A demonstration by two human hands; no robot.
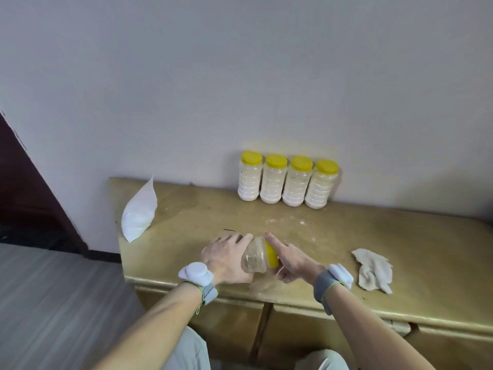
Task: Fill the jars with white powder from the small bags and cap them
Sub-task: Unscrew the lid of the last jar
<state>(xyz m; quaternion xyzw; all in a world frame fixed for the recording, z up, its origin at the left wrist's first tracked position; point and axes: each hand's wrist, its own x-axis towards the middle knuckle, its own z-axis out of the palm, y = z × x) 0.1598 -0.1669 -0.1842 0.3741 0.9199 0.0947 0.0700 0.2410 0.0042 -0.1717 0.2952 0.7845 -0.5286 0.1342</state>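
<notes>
- One head-worn view (wide-angle) looks forward and down over the front edge of the table (373,236).
- It sits close, facing the wall (240,76) behind the table's far edge.

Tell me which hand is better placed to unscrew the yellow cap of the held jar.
The right hand: its fingers sit on the yellow cap, while the left hand holds the jar.

A crumpled beige rag (374,271) lies at four o'clock on the worn yellowish cabinet top (400,231), with a pale wall (240,76) at twelve and a dark doorway (26,196) at nine.
</notes>
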